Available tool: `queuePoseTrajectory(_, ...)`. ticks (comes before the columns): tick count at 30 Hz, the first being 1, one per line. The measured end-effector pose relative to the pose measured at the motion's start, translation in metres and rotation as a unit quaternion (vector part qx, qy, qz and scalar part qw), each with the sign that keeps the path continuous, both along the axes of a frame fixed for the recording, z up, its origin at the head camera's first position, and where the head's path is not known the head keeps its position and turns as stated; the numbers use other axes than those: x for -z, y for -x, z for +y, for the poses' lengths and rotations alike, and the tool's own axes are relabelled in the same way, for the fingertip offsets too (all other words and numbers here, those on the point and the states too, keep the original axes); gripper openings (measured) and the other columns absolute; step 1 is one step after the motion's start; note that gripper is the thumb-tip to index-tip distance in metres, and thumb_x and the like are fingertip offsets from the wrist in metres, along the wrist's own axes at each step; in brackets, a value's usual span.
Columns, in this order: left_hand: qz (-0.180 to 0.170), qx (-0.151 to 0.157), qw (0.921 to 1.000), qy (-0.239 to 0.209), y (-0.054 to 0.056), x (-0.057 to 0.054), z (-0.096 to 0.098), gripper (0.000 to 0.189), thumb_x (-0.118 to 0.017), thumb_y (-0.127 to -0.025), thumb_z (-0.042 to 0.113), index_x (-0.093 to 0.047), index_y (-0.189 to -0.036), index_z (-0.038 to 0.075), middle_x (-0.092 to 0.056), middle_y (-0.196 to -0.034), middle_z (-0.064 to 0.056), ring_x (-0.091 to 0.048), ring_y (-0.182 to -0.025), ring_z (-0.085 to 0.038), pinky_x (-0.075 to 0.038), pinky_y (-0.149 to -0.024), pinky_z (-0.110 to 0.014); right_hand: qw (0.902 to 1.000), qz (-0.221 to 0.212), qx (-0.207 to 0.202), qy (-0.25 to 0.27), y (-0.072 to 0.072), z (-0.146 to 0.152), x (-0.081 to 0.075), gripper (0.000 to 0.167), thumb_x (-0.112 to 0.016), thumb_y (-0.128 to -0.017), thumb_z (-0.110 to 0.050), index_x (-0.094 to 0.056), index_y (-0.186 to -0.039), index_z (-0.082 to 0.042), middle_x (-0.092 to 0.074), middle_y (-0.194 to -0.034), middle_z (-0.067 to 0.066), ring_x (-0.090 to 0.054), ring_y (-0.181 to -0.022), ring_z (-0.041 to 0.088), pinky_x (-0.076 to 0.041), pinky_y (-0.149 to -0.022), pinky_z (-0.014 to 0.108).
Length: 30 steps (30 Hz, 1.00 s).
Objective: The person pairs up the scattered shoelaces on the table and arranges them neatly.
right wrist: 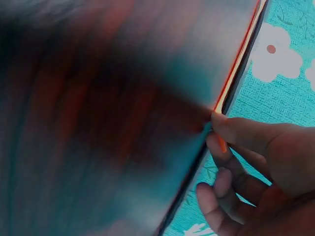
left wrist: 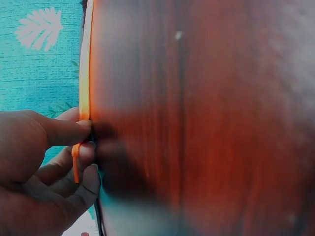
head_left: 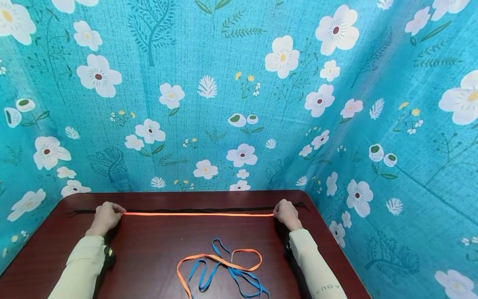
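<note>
A bright orange shoelace (head_left: 198,214) runs straight and taut between both hands near the far edge of the table. My left hand (head_left: 106,218) pinches one end between thumb and finger; in the left wrist view the orange tip (left wrist: 76,164) pokes out below the thumb. At the other end, my right hand (head_left: 287,214) pinches the lace, its short tip (right wrist: 222,143) showing under the thumb in the right wrist view. Just behind the orange lace lies a black shoelace (head_left: 81,211), stretched out nearly parallel, its ends passing beyond both hands.
Nearer the front of the dark red-brown table (head_left: 149,253), a second orange lace (head_left: 203,256) and a blue lace (head_left: 239,274) lie loosely tangled. A blue flowered cloth (head_left: 209,137) hangs right behind the table and along its right side.
</note>
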<state>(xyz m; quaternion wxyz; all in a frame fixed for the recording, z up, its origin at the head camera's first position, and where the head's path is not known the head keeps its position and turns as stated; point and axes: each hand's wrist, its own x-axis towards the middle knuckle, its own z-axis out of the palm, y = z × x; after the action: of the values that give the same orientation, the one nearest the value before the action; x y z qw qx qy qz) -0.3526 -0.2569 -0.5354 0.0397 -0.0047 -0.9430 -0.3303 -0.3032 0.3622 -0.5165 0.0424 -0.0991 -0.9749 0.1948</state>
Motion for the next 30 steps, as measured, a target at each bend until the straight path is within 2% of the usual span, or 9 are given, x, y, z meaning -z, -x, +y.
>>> queuePoseTrajectory(5,0.006,-0.01,0.9997,-0.021,0.005,0.001,0.0,0.017,-0.059,-0.092,-0.004,-0.074,-0.097,-0.01,-0.065,-0.109,-0.037,-0.055,-0.103,-0.054,-0.047,-0.086,-0.065,0.9996,0.013,0.006,0.023,0.008,0.003,0.002,0.015,-0.077,-0.085,-0.007,-0.077,-0.07,-0.01,-0.069,-0.071,0.002,-0.061,-0.066,0.02,-0.052,-0.062,0.04)
queuePoseTrajectory(12,-0.006,-0.025,0.9984,-0.051,0.012,-0.001,0.001,0.02,-0.057,-0.095,-0.002,-0.074,-0.101,-0.011,-0.063,-0.114,-0.037,-0.044,-0.115,-0.057,-0.042,-0.093,-0.068,0.9984,-0.001,0.026,0.05,0.023,0.011,0.005,0.015,-0.076,-0.09,-0.012,-0.078,-0.075,-0.012,-0.071,-0.077,0.001,-0.061,-0.071,0.02,-0.051,-0.067,0.039)
queuePoseTrajectory(16,-0.013,-0.046,0.9977,-0.048,0.016,0.001,0.001,0.02,-0.058,-0.095,0.0,-0.074,-0.101,-0.01,-0.064,-0.116,-0.036,-0.045,-0.116,-0.057,-0.04,-0.096,-0.068,0.9984,-0.004,0.023,0.052,0.029,0.015,0.009,0.014,-0.075,-0.09,-0.013,-0.078,-0.076,-0.013,-0.071,-0.078,0.002,-0.061,-0.071,0.02,-0.05,-0.066,0.04)
queuePoseTrajectory(20,-0.005,-0.061,0.9972,-0.043,0.019,0.004,0.002,0.019,-0.059,-0.094,0.001,-0.075,-0.099,-0.008,-0.065,-0.116,-0.035,-0.048,-0.114,-0.056,-0.039,-0.097,-0.067,0.9985,0.001,0.025,0.048,0.032,0.016,0.013,0.012,-0.076,-0.09,-0.013,-0.078,-0.078,-0.013,-0.072,-0.082,0.002,-0.063,-0.074,0.02,-0.052,-0.069,0.042)
queuePoseTrajectory(26,-0.004,-0.058,0.9974,-0.042,0.019,0.008,0.002,0.02,-0.057,-0.095,0.001,-0.076,-0.099,-0.007,-0.064,-0.117,-0.035,-0.049,-0.113,-0.054,-0.042,-0.094,-0.065,0.9979,-0.003,0.033,0.057,0.033,0.017,0.015,0.012,-0.075,-0.09,-0.014,-0.078,-0.079,-0.013,-0.073,-0.084,0.004,-0.063,-0.077,0.022,-0.052,-0.071,0.043)
queuePoseTrajectory(30,0.004,-0.047,0.998,-0.042,0.014,0.007,0.002,0.019,-0.058,-0.095,-0.001,-0.075,-0.097,-0.009,-0.066,-0.111,-0.035,-0.048,-0.114,-0.054,-0.038,-0.097,-0.068,0.9971,-0.01,0.03,0.069,0.031,0.02,0.014,0.013,-0.074,-0.092,-0.014,-0.078,-0.08,-0.012,-0.073,-0.086,0.004,-0.063,-0.078,0.022,-0.05,-0.071,0.041)
